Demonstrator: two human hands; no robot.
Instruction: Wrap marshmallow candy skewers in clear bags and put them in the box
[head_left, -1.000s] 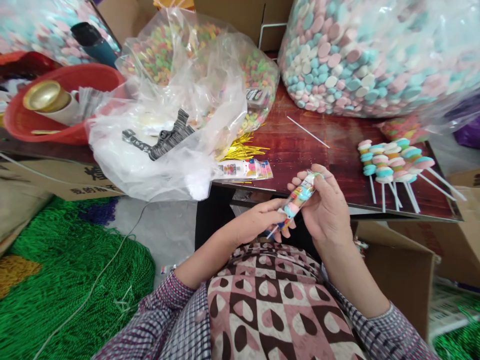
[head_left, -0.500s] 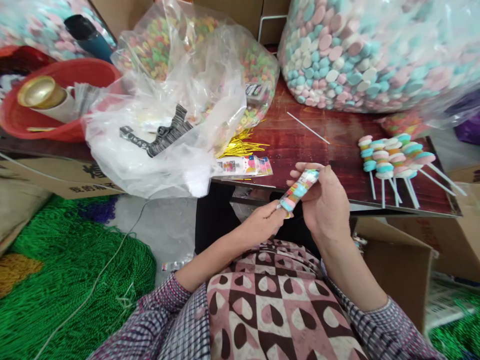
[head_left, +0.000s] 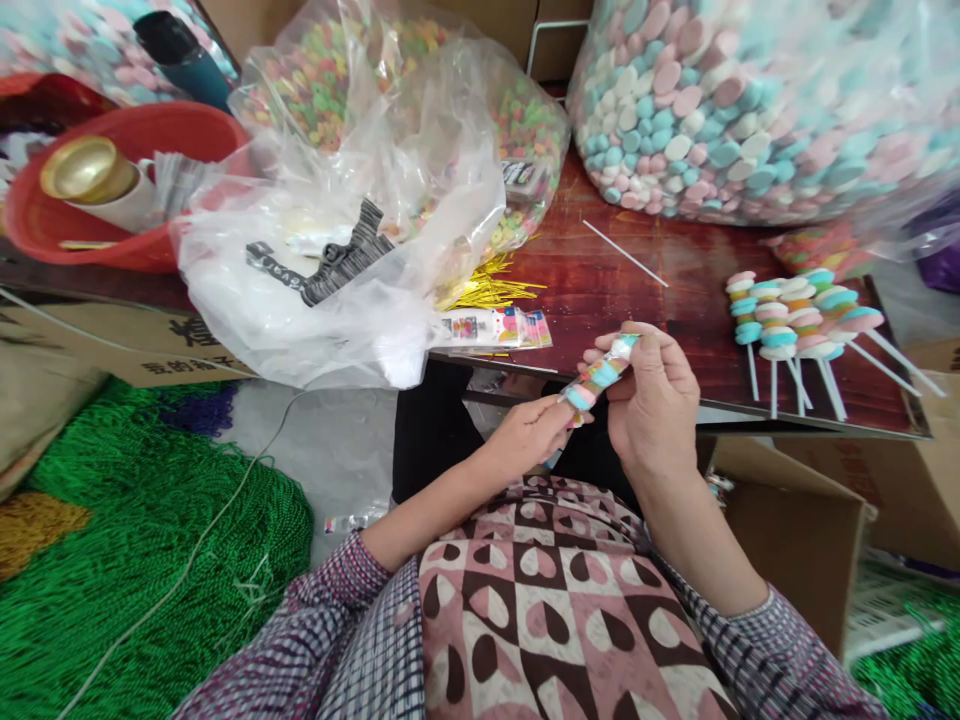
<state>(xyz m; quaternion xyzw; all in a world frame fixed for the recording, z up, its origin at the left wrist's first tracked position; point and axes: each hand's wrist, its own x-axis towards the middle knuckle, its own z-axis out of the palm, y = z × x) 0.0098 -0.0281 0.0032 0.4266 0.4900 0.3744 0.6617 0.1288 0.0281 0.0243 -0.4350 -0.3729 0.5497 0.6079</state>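
Between my hands is a marshmallow skewer (head_left: pixel 602 374) in a clear plastic wrapper, with blue, pink, white and orange pieces in a row, tilted up to the right. My left hand (head_left: pixel 531 432) is closed around its lower end. At the upper end, my right hand (head_left: pixel 660 390) pinches the wrapper between thumb and fingers. Right of my hands, several marshmallow skewers (head_left: pixel 799 315) on white sticks lie together at the table's right end, sticks over the edge. Printed wrappers (head_left: pixel 499 328) lie at the front edge, beside gold twist ties (head_left: pixel 495 285).
A single white stick (head_left: pixel 625 252) lies on the dark red table (head_left: pixel 555 270). Behind stand a big bag of marshmallows (head_left: pixel 675 130) and a bag of gummy rings (head_left: pixel 420 60). Left are a white plastic bag (head_left: pixel 360 330) and a red basin (head_left: pixel 52 225). An open cardboard box (head_left: pixel 787 540) sits below right.
The wrapper's printed face showed before; now the marshmallow pieces show more plainly. My right fingers have closed further round the upper end. The view has shifted slightly.
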